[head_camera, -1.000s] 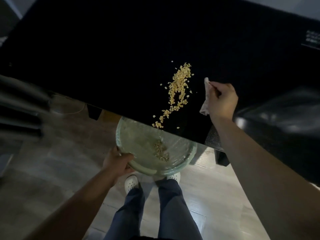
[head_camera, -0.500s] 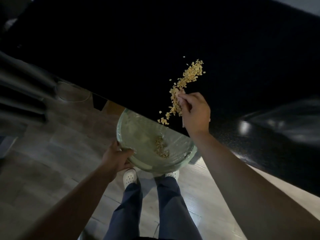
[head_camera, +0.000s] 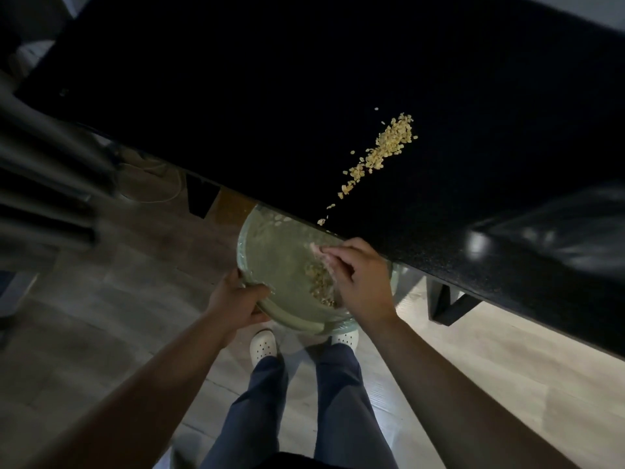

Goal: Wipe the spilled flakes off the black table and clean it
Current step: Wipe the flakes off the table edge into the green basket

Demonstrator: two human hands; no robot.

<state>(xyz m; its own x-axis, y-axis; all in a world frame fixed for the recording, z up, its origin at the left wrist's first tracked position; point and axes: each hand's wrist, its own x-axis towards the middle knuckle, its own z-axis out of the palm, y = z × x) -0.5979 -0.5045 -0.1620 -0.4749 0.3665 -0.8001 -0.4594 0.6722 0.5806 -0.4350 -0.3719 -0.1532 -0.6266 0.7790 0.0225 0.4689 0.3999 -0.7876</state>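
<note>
A trail of pale yellow flakes [head_camera: 382,152] lies on the black table [head_camera: 270,106], running down towards its near edge. Just below that edge my left hand [head_camera: 236,296] grips the rim of a clear glass bowl [head_camera: 270,255] that holds a small heap of flakes [head_camera: 319,284]. My right hand [head_camera: 358,275] is over the bowl, off the table edge, closed on a small pale cloth [head_camera: 321,252] that shows blurred at my fingertips.
A dark chair back [head_camera: 44,184] stands at the left beside the table. A glossy dark object [head_camera: 554,231] lies on the table at the right. Table legs [head_camera: 446,306] stand on the wooden floor; my legs and white shoes are below the bowl.
My right hand swept the cloth leftward and down along the flake trail, over the table edge and into the bowl. The trail's lower part is gone from the table; the bowl holds more flakes.
</note>
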